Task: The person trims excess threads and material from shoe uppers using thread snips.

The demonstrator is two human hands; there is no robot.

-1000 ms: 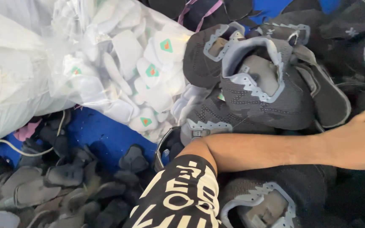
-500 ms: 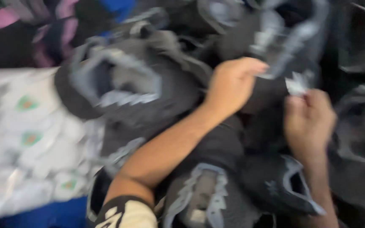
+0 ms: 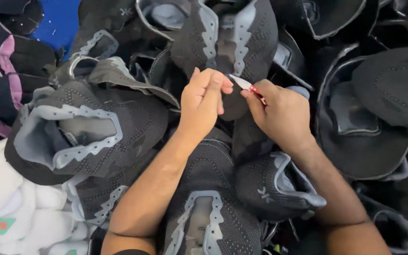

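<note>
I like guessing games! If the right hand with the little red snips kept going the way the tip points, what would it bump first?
Probably the left hand: the right hand aims its small snips up-left at those fingertips, with the dark knit shoe upper just behind. Depth is hard to judge.

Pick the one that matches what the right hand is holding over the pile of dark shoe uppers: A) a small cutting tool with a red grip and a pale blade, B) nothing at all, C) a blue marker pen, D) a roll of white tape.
A: the right hand pinches a small snipping tool, red at the grip and pale at the tip, pointed towards the left hand on a dark knit upper.
</note>
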